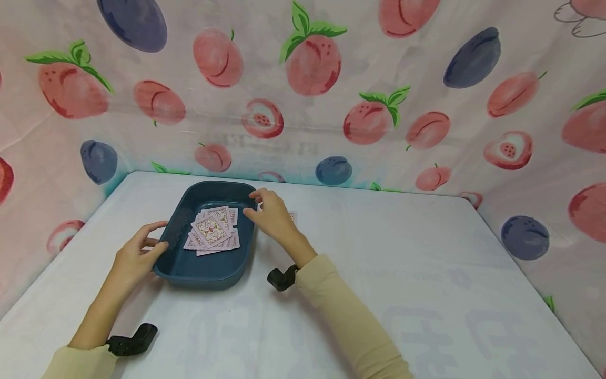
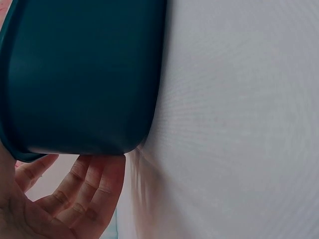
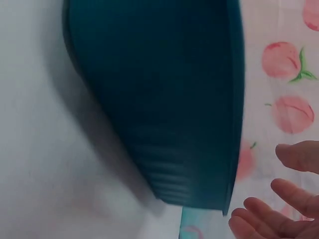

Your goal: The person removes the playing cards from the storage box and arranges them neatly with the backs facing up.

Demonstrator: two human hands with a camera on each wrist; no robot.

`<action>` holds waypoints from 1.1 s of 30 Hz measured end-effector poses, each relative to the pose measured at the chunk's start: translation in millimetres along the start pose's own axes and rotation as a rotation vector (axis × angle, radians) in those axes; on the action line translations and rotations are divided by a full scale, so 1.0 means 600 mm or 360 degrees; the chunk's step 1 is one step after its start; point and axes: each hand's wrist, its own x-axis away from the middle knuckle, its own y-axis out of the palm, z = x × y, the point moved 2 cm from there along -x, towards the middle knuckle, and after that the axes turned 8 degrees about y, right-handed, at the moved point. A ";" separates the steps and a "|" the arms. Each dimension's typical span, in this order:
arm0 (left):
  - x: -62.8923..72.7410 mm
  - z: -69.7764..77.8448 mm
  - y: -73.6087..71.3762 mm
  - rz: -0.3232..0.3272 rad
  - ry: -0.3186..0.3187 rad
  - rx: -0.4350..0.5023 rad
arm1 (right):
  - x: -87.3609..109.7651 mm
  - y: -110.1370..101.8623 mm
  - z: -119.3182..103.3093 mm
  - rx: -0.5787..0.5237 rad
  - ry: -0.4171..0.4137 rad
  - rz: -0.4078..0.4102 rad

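Observation:
A dark blue rectangular plastic basin (image 1: 215, 276) stands on the white-covered table, with a loose pile of patterned playing cards (image 1: 211, 231) lying on its bottom. At its left side, my left hand (image 1: 137, 255) holds the wall, the thumb at the rim and the fingertips (image 2: 113, 167) against the outside. My right hand (image 1: 274, 213) is by the far right rim, fingers spread and loosely bent. In the right wrist view its fingers (image 3: 264, 219) show a gap from the basin wall. Partly hidden behind that hand, another card (image 1: 293, 216) lies on the table.
A white cloth covers the table (image 1: 379, 273). Fruit-printed fabric (image 1: 303, 121) hangs behind it and along both sides. Black wrist-worn devices (image 1: 132, 341) sit at both sleeve cuffs.

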 end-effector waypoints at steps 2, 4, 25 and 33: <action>0.001 0.000 0.000 -0.0001 -0.0003 0.0001 | 0.002 0.008 -0.006 0.0007 -0.0034 -0.0017; 0.002 0.000 0.001 -0.0004 -0.0010 0.0005 | 0.003 0.016 -0.012 0.0022 -0.0059 -0.0029; 0.016 0.000 0.005 0.0003 -0.0020 0.0025 | 0.013 0.080 -0.037 0.0397 -0.0159 -0.0178; 0.017 0.001 0.005 0.0029 0.0019 0.0020 | 0.004 0.098 -0.051 0.0581 -0.0110 -0.0267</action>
